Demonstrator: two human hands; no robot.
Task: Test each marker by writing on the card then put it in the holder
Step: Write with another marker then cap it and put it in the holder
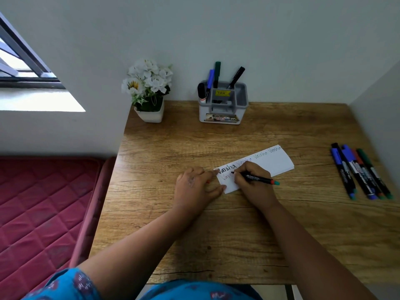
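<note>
A white card (275, 162) lies on the wooden desk (216, 234), with a word written on it several times in different colours. My right hand (251, 182) grips a black marker with a red end (259, 179), its tip touching the card's lower line. My left hand (193, 187) presses flat on the card's left end; a small red piece, perhaps the cap, peeks from under its fingers. The grey holder (224, 113) stands at the back of the desk with several markers upright in it. Several more markers (361, 172) lie side by side at the right.
A white pot of white flowers (149, 92) stands at the back left of the desk, beside the holder. A wall closes the desk's right side. A red mattress (43, 202) lies left of the desk, under a window.
</note>
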